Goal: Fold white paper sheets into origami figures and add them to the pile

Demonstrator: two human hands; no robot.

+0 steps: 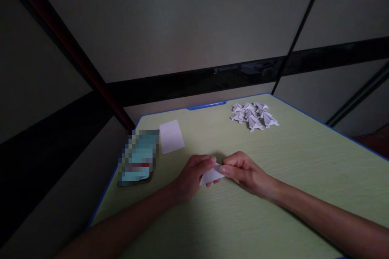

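Dim room, pale green tabletop (pixel 288 178). Near its middle the left hand (pixel 192 175) and right hand (pixel 245 172) pinch opposite ends of a small white paper (pixel 211 176), fingers closed. It looks light, flimsy, easily creased; best gripped by its edges.

Your path is open across the green table (pixel 304 162) to the right; a blank sheet (pixel 172 136) and phone (pixel 139 157) crowd the left, folded paper figures (pixel 253 115) the far edge.

The scene is dimly lit, the table (pixel 304 162) brightest right of centre, the frame's left lost in shadow. A soft shadow is cast beneath the right hand (pixel 244 172); one patch (pixel 139 156) is pixelated.
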